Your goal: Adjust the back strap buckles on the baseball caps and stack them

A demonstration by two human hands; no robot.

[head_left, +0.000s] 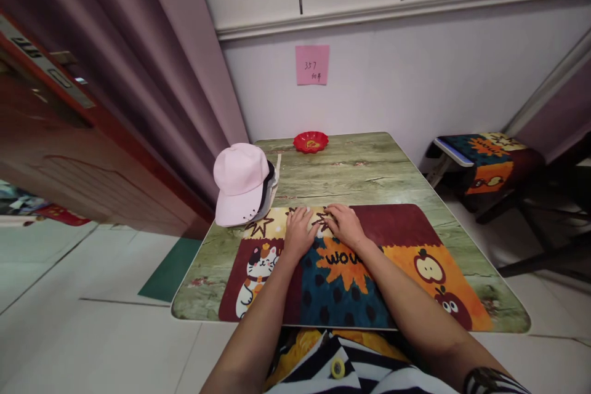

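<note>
Both of my hands rest on a colourful printed mat (397, 225) that lies along the near part of the table. My left hand (301, 231) is palm down near the mat's far edge, its fingers stretched out. Close beside it on the right, my right hand (345, 226) also lies palm down, fingers apart and slightly bent. I see nothing held in either hand. To the left of my left hand, a pink cap (240, 175) sits at the table's left edge, with darker and pale caps partly hidden behind it.
A red scalloped dish (311, 142) stands at the far end of the wood-patterned table (360, 166). Behind it, a pink note (313, 64) is stuck to the wall. A curtain (184, 43) and a wooden door (92, 154) are on the left. Another mat (492, 157) drapes over furniture at right.
</note>
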